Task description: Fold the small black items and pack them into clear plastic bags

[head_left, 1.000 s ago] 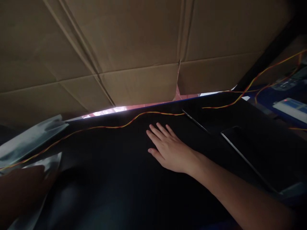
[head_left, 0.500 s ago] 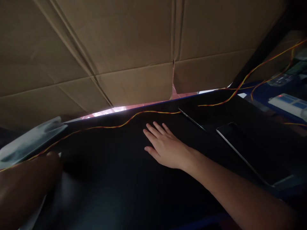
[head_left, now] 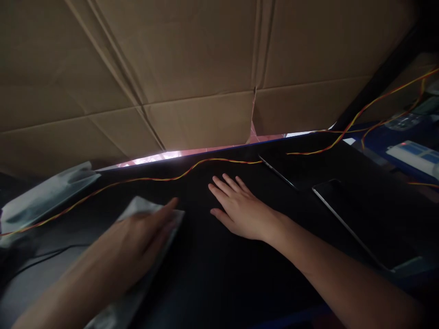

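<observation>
My left hand [head_left: 137,242] is closed on a flat, whitish plastic packet [head_left: 137,205], just above or on the dark tabletop [head_left: 195,274]. The thumb side faces up, and the hand covers most of the packet. In the middle, my right hand [head_left: 236,205] rests flat on the dark surface with its fingers spread, holding nothing. A thin dark slab [head_left: 279,173], like a phone, lies beyond my right hand. To the right of my forearm is a larger dark slab with a pale edge [head_left: 363,224], like a tablet.
Another whitish plastic packet [head_left: 51,194] lies at the far left. A twisted red-yellow wire [head_left: 192,169] crosses the back of the table. Cardboard [head_left: 192,59] stands along the far edge. A white and blue box [head_left: 416,157] with a red light sits at right. Black cable [head_left: 51,251] lies at left.
My left hand has swept in from the lower left toward the middle, bringing the whitish packet into clearer view. My right hand stays flat in place; the view has shifted slightly.
</observation>
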The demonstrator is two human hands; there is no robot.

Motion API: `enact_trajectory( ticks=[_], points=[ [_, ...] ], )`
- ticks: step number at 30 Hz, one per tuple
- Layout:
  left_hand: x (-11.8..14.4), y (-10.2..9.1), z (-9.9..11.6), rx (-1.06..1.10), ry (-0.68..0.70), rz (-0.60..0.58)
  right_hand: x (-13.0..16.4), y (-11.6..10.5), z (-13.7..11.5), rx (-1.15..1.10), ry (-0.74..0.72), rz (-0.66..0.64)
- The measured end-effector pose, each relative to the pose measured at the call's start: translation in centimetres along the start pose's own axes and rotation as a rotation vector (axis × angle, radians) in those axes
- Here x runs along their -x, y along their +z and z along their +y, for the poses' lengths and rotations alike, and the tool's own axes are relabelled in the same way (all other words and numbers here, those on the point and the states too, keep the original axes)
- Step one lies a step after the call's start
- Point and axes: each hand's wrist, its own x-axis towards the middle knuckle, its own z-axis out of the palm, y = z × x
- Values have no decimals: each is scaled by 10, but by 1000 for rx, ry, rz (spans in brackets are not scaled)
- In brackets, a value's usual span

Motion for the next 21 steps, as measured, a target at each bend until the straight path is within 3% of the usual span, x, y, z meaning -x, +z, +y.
enact_trajectory(
  ticks=[4, 6, 11, 16, 21],
  points=[
    [-21, 8, -5, 131, 434, -128, 0, -1, 0, 1, -7, 8],
    [-31, 14, -9, 91, 510, -95, -1, -3, 0, -20, -6, 37],
    [-53, 29, -20, 128, 529, -14, -1, -15, -4, -164, -92, 198],
    [-59, 35, -31, 206, 424, 100, 7, -13, -21, -157, -484, 63],
    [-55, 33, -34, 202, 427, 128, 8, 11, -40, -64, -747, 339]
  ],
)
